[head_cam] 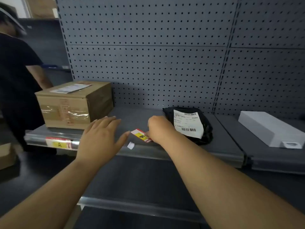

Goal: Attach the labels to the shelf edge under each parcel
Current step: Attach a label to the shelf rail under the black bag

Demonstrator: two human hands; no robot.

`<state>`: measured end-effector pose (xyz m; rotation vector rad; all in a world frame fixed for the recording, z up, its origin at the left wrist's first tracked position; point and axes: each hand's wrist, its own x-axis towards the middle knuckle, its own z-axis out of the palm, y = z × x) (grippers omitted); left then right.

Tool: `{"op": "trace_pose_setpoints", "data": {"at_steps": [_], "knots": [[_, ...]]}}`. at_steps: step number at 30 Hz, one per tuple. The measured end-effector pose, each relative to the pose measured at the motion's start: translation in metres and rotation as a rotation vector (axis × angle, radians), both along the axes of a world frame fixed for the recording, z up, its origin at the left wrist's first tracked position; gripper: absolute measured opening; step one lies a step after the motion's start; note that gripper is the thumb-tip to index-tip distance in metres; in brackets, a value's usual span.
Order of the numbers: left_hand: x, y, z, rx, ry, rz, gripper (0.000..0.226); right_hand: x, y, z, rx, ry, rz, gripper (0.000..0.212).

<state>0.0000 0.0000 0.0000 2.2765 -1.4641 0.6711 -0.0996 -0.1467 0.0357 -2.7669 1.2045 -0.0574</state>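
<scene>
A red and yellow label marked B [141, 135] lies tilted on the grey shelf [135, 116], pinched at its right end by my right hand [159, 128]. My left hand [100, 138] hovers flat with fingers spread just left of it. A label marked A [59, 143] sits in the shelf edge [148, 152] under the cardboard box [75, 104]. The black parcel bag [189, 124] with a white shipping slip lies right behind my right hand. A white box [270, 128] rests on the neighbouring shelf at the right. A small white scrap [130, 145] lies near the shelf edge.
Grey pegboard [148, 47] backs the shelves. A lower shelf [140, 187] juts out beneath my arms. A person in a dark shirt [16, 80] stands at the left beside the cardboard box. Part of another carton [6, 156] shows at the far left.
</scene>
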Motion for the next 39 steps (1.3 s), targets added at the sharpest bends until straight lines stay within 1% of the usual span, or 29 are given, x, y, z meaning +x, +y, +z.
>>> {"op": "trace_pose_setpoints", "data": {"at_steps": [1, 2, 5, 7, 9, 12, 15, 18, 23, 26, 28, 29, 31, 33, 37, 39], "knots": [[0.002, -0.001, -0.002, -0.008, 0.008, -0.005, 0.067, 0.007, -0.002, -0.001, 0.026, 0.059, -0.025, 0.030], [0.003, -0.002, -0.001, 0.005, 0.010, -0.002, 0.066, 0.011, -0.003, -0.001, 0.029, 0.086, -0.048, 0.036], [0.011, -0.005, -0.010, -0.014, -0.041, 0.006, 0.064, 0.020, -0.005, -0.002, 0.028, 0.205, -0.029, 0.032], [0.015, -0.006, -0.011, -0.017, -0.045, 0.005, 0.064, 0.022, -0.006, -0.001, 0.028, 0.247, -0.007, 0.035], [0.017, -0.005, -0.011, -0.023, -0.041, 0.004, 0.065, 0.022, -0.006, 0.000, 0.020, 0.269, 0.005, 0.038], [0.021, -0.005, -0.013, -0.028, -0.034, -0.003, 0.066, 0.024, -0.003, 0.001, 0.040, 0.283, 0.002, 0.035], [0.023, -0.005, -0.012, -0.035, -0.017, 0.001, 0.067, 0.025, -0.001, 0.003, 0.012, 0.313, 0.027, 0.033], [0.025, -0.004, -0.011, -0.042, -0.003, 0.002, 0.067, 0.024, 0.000, 0.004, 0.041, 0.337, 0.038, 0.033], [0.028, 0.001, -0.013, -0.044, 0.010, 0.003, 0.069, 0.017, 0.002, 0.011, 0.067, 0.321, 0.095, 0.035], [0.029, 0.003, -0.013, -0.041, 0.011, 0.004, 0.069, 0.017, 0.003, 0.012, 0.110, 0.309, 0.088, 0.027], [0.030, 0.005, -0.013, -0.041, 0.011, -0.003, 0.069, 0.019, 0.005, 0.011, 0.117, 0.271, 0.081, 0.015], [0.029, 0.006, -0.013, -0.042, 0.011, -0.007, 0.069, 0.020, 0.006, 0.010, 0.112, 0.243, 0.073, 0.013], [0.028, 0.007, -0.011, -0.050, 0.006, -0.025, 0.067, 0.022, 0.007, 0.010, 0.099, 0.182, 0.045, 0.026], [0.025, 0.007, -0.011, -0.076, -0.006, -0.061, 0.060, 0.022, 0.005, 0.012, 0.069, 0.111, 0.032, 0.028], [0.009, 0.001, -0.017, -0.101, -0.027, -0.185, 0.044, 0.003, -0.003, 0.023, 0.105, -0.184, 0.002, 0.024], [-0.003, -0.005, -0.024, -0.098, -0.039, -0.245, 0.040, -0.015, -0.002, 0.033, 0.111, -0.278, 0.027, 0.023]]}}
